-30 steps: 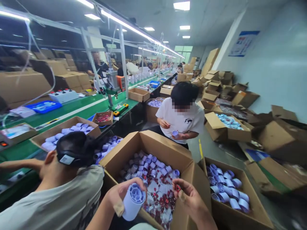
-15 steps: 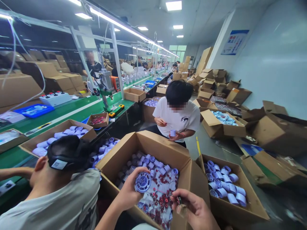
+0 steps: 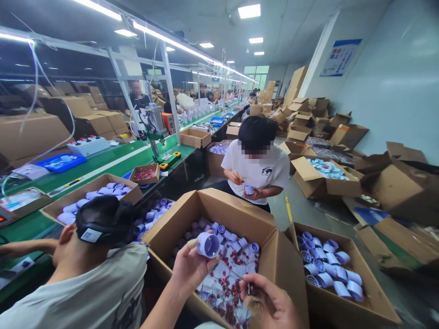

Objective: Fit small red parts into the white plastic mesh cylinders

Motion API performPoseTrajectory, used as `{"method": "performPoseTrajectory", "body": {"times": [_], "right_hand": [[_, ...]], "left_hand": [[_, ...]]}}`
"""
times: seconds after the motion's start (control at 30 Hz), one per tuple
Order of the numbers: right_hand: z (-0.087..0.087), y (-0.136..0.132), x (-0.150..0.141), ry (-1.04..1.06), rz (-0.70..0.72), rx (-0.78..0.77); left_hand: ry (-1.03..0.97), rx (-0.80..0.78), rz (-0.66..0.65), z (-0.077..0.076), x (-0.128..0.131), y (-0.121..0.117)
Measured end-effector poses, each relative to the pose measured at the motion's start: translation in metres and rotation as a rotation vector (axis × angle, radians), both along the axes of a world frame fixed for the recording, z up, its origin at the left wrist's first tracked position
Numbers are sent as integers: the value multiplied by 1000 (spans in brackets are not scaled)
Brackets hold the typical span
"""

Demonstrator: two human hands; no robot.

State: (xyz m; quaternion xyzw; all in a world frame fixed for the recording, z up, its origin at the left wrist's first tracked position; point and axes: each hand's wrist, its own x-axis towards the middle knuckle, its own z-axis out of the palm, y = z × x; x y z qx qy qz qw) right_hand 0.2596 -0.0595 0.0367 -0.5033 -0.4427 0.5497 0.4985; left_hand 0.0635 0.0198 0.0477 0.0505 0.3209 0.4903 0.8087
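Observation:
My left hand (image 3: 188,269) is closed around a lavender plastic cup-shaped part (image 3: 208,245), its hollow end turned towards me. My right hand (image 3: 272,301) is closed on a thin, rod-like tool (image 3: 236,273), whose slender tip points towards the cup without visibly touching it; its exact kind is unclear. Both hands are over a large cardboard box (image 3: 236,203). Inside it lie many lavender cups (image 3: 236,246), and small dark-red parts (image 3: 228,285) are scattered on white sheeting nearer to me.
To the right stands another carton (image 3: 372,292) of lavender cups. A co-worker (image 3: 260,160) sits across the box, holding a similar cup. Another person (image 3: 103,274) leans in at left beside the green bench (image 3: 187,153), which carries a press (image 3: 154,132) and a box of red parts (image 3: 146,173).
My left hand has risen slightly and turned the cup, so its hollow end shows instead of its spoked end. My right hand keeps its grip on the thin tool. The view has shifted a little.

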Motion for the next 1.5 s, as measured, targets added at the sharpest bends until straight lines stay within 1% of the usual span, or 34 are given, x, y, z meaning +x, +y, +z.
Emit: {"method": "performPoseTrajectory", "body": {"times": [0.07, 0.13, 0.27, 0.4, 0.5, 0.6, 0.8, 0.9, 1.03, 1.1, 1.17, 1.27, 1.37, 1.43, 1.5], "right_hand": [[-5, 3, -1, -105, 46, 49], [-4, 5, -1, -191, 70, 85], [7, 7, -5, -296, 50, 138], [16, 5, -11, -357, -21, 149], [16, 4, -13, -353, -57, 158], [13, 5, -12, -388, -7, 190], [10, 12, -11, -477, -19, 143], [12, 14, -11, -530, -12, 137], [16, 13, -12, -605, -11, 148], [16, 12, -14, -637, -12, 162], [14, 12, -15, -672, -19, 197], [10, 14, -17, -758, -104, 318], [6, 16, -20, -868, -260, 462], [5, 16, -24, -942, -371, 517], [4, 16, -28, -998, -445, 548]], "left_hand": [[0, 14, -37, 1, 1, -1], [69, 21, -74, 4, 4, -3], [219, 41, -91, 9, 12, -5], [296, -22, -55, 14, 18, -5], [315, -59, -43, 15, 21, -5], [305, -51, -57, 12, 22, -5], [318, -67, -100, 10, 23, -3], [345, -38, -127, 9, 23, -1], [388, 82, -163, 6, 22, 2], [408, 124, -178, 6, 22, 3], [421, 133, -188, 6, 23, 4], [427, 144, -195, 9, 26, 3], [434, 163, -221, 12, 30, 1], [442, 168, -243, 13, 31, 0], [437, 156, -262, 13, 32, 0]]}}
